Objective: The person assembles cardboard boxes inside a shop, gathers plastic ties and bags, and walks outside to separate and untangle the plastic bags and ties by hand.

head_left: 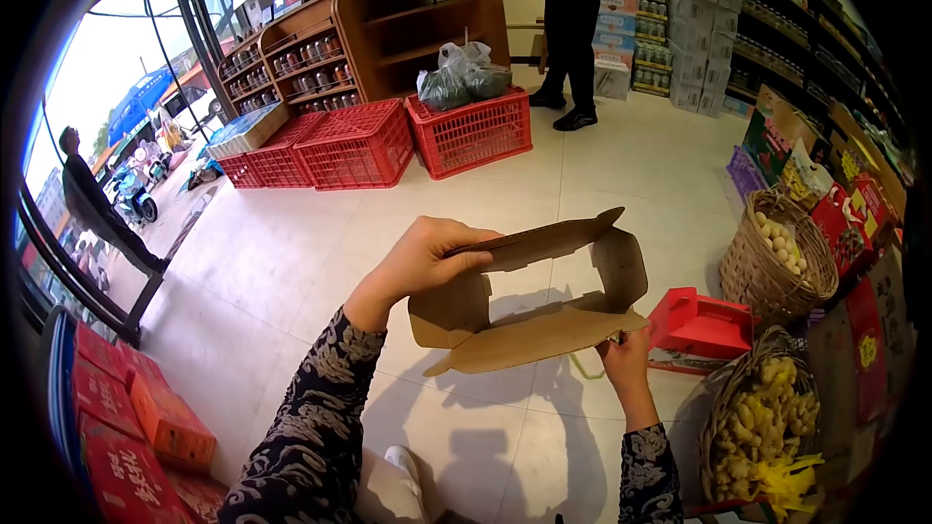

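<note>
A brown cardboard box (534,335) is held up over the floor between my hands. It is folded into a frame, and floor tiles show through its middle. My left hand (422,257) is closed on the upper left edge, thumb on the inner side. At the lower right corner, my right hand (626,364) grips the edge of a flap; its fingertips are partly hidden. Flaps stick out at the top right and bottom left corners. A thin pale green strip (585,367) hangs beside my right hand. Just right of the cardboard box stands a red carton (699,320).
On the right are a wicker basket (772,286) of eggs and another basket (714,446) of ginger-like roots. Red crates (354,146) line the wooden counter (417,24). A person (573,29) stands at the back. Red boxes (126,427) are stacked lower left.
</note>
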`<state>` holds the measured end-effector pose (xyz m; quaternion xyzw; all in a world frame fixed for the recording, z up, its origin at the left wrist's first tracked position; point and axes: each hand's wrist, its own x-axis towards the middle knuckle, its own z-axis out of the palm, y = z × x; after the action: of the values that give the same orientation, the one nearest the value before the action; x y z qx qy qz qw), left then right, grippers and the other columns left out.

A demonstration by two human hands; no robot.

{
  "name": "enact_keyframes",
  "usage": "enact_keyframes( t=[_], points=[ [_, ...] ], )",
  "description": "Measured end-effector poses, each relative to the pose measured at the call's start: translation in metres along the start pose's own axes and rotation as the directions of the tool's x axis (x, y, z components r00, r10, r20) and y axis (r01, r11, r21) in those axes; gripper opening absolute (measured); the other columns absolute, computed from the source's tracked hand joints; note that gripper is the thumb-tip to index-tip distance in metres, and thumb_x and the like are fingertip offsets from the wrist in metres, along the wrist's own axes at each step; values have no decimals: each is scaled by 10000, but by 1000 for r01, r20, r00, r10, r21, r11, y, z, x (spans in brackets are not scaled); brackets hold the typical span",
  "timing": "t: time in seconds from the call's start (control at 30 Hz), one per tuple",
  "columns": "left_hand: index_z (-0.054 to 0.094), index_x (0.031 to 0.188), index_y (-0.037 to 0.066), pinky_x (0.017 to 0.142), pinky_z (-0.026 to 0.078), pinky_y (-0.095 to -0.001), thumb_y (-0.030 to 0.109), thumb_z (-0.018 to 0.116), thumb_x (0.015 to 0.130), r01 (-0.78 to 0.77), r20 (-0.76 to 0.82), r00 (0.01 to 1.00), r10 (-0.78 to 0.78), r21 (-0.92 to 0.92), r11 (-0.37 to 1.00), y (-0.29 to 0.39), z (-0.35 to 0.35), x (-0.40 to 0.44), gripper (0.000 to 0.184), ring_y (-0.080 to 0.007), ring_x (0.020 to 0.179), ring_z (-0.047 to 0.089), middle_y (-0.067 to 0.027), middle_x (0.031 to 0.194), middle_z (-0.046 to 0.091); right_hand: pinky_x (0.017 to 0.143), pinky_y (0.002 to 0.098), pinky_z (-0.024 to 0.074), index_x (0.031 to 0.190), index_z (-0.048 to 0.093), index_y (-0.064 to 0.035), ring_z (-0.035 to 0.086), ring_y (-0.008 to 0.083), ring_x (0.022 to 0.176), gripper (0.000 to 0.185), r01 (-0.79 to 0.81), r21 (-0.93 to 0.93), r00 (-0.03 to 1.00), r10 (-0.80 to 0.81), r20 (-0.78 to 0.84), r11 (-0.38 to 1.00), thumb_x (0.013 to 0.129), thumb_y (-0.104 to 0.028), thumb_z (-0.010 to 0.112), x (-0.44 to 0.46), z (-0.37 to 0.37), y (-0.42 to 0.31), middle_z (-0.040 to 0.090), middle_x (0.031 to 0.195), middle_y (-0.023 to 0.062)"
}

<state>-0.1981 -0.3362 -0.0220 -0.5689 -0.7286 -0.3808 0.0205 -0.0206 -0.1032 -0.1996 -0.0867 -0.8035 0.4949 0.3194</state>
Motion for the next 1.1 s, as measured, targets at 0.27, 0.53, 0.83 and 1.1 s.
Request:
enact_keyframes(
  t=[0.27, 0.53, 0.83, 1.1],
  points=[
    [648, 1004, 39, 640, 487, -282, 125, 631, 776, 21, 93, 995, -20, -9, 1000, -13, 2, -3, 244, -238, 659, 628, -144, 771, 650, 731, 282, 461, 903, 558, 39, 584, 168, 819, 205, -115, 61, 993, 115, -3, 991, 756, -72, 647, -13, 6, 3, 607, 860, 96],
    [659, 973, 37, 634, 485, -281, 151, 637, 782, 83, 73, 994, -75, -114, 990, -22, 21, -5, 224, -229, 641, 624, -141, 778, 655, 583, 264, 470, 1023, 607, -59, 618, 145, 638, 309, -175, -158, 984, 177, 0, 972, 720, -34, 666, -18, 6, -8, 645, 735, 95],
    [660, 924, 22, 621, 466, -292, 253, 661, 762, 329, 319, 913, -253, -212, 920, -73, 28, -17, 283, -200, 633, 599, -116, 711, 645, 425, 259, 313, 884, 658, -25, 382, 85, 441, 317, -265, -326, 906, 350, 239, 907, 658, -216, 772, -33, 1, 4, 578, 557, 66],
    [627, 1005, 77, 691, 484, -408, 462, 626, 742, 424, 5, 872, -490, 494, 759, -90, 37, -24, 465, -333, 752, 607, -155, 758, 638, 445, 275, 327, 1054, 559, -13, 372, 106, 458, 490, -327, -226, 919, 365, 151, 918, 663, -219, 770, -22, 13, -11, 433, 521, 44]
  ],
)
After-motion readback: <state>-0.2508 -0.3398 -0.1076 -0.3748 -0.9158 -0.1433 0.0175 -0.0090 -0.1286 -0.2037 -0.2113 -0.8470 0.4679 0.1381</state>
